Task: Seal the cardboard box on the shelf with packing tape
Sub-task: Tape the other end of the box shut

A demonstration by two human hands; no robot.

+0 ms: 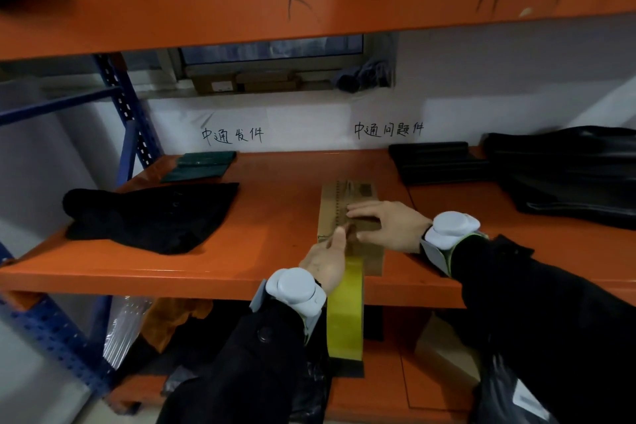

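2 hands on box (347,213), mid-shelf (275,251). Right hand (389,224) flat, fingers spread, pressing lid. Left hand (327,262) closed on yellow tape roll (346,313). I judge sealing begun; most unfinished.

The orange shelf (282,182) carries a cardboard box (347,203), black cloth (151,213), green pouches (203,165) and black bags (564,172).
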